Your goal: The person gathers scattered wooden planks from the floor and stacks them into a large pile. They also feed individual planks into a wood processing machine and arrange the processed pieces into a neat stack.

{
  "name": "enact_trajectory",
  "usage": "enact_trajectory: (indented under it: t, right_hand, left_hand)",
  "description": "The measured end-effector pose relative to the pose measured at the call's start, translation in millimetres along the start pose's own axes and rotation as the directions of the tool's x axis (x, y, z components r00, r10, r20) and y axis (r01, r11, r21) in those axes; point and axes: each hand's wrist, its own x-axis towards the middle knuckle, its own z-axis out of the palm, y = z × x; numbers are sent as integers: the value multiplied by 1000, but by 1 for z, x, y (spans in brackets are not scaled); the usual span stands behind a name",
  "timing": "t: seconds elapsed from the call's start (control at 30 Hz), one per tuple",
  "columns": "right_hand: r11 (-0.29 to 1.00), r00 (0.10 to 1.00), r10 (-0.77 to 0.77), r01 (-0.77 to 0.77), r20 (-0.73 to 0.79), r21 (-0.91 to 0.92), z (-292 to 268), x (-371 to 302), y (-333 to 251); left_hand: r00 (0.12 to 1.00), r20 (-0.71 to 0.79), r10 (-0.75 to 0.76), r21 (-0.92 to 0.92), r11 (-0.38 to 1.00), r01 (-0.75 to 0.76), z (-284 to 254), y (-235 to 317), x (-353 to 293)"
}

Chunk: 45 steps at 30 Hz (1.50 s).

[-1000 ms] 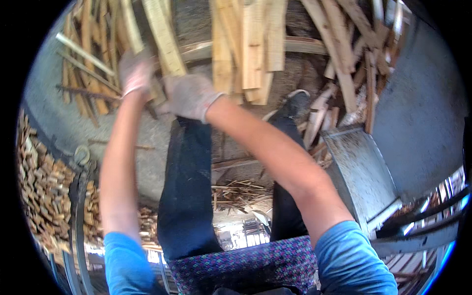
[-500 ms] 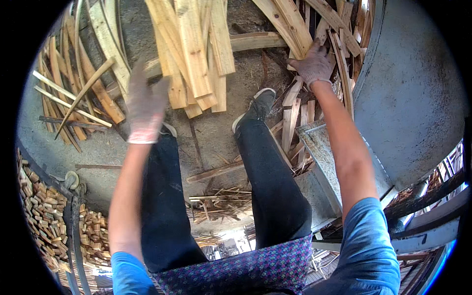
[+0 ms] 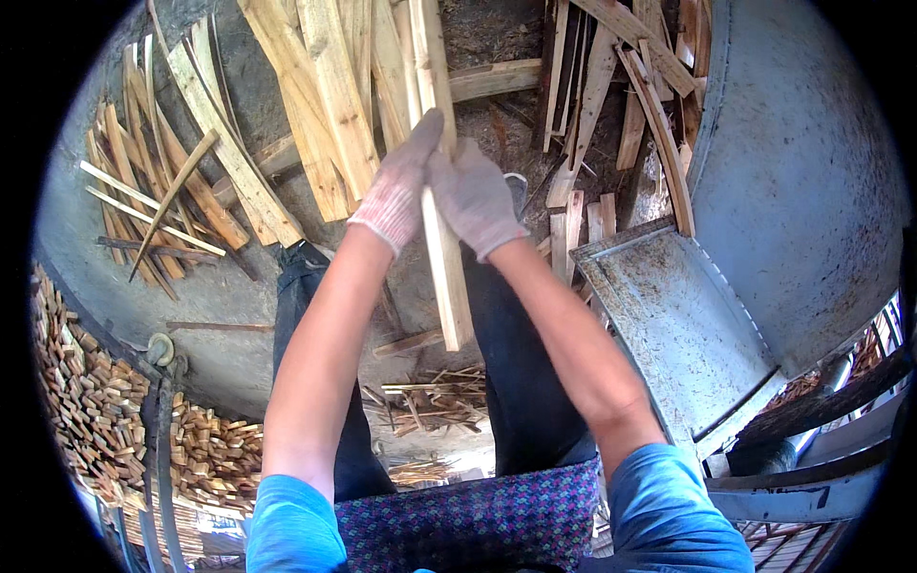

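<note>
In the middle I hold a long, pale wooden board (image 3: 449,296) between both gloved hands, its near end pointing down toward my knees. My left hand (image 3: 399,186) presses along its left side, fingers closed and pointing away from me. Against the right side, my right hand (image 3: 473,196) is closed round the wood, its fingers partly hidden and slightly blurred. Beyond the hands the wood looks like more than one piece side by side; I cannot tell how many. Just left of it, several wide boards (image 3: 330,86) lie on a crosswise timber (image 3: 497,80).
Thin offcuts (image 3: 153,191) lie heaped at the left. More slats (image 3: 597,95) lean at the upper right beside a curved grey metal wall (image 3: 802,172). A metal tray (image 3: 688,315) stands by my right forearm. Small cut blocks (image 3: 91,382) are piled at the lower left.
My right hand has come from the right-hand slats to the middle with boards from there. My left hand has moved right to meet it, and both now hold the wood.
</note>
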Motion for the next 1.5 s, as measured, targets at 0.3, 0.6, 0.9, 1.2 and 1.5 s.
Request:
enact_trajectory:
  t: [0.3, 0.6, 0.9, 1.2, 1.5]
  right_hand:
    - [951, 996, -46, 21, 75, 309, 27, -115, 4]
    - [659, 822, -495, 145, -281, -738, -131, 116, 60]
    - [364, 831, -516, -7, -208, -931, -191, 175, 0]
    - [763, 859, -468, 512, 208, -394, -92, 77, -132]
    - [906, 866, 100, -283, -490, -315, -95, 137, 94]
  left_hand:
    - [976, -5, 216, 167, 963, -212, -33, 32, -43]
    - [661, -163, 733, 889, 400, -224, -100, 39, 6]
    - [472, -36, 881, 893, 240, -380, -109, 10, 12]
    - [504, -118, 856, 681, 439, -586, -57, 37, -17]
    - [322, 151, 935, 945, -41, -324, -66, 27, 11]
